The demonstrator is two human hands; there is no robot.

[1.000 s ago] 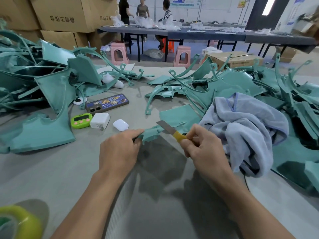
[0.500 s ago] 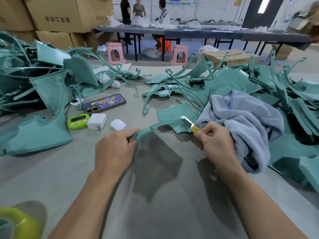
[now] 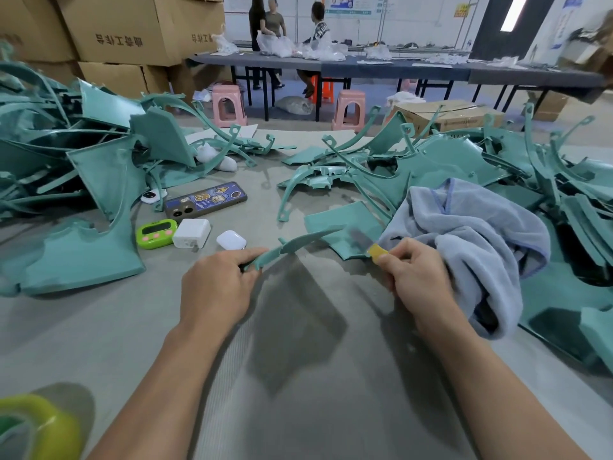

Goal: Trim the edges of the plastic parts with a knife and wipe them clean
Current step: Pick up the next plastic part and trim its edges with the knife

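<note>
The left hand (image 3: 215,290) kept a pinching grip on the near end of a curved plastic part (image 3: 292,245), held just above the desk (image 3: 298,376). The right hand (image 3: 414,277) had its grip closed round the knife (image 3: 368,245) at the yellow handle, with the blurred blade just off the part's far tip. Judged risk: the thin strip could flex and send the blade skidding toward the left fingers.

Bright, even indoor light, soft shadows below the arms, blurred knife blade (image 3: 360,240), wide-angle edge bending.
</note>
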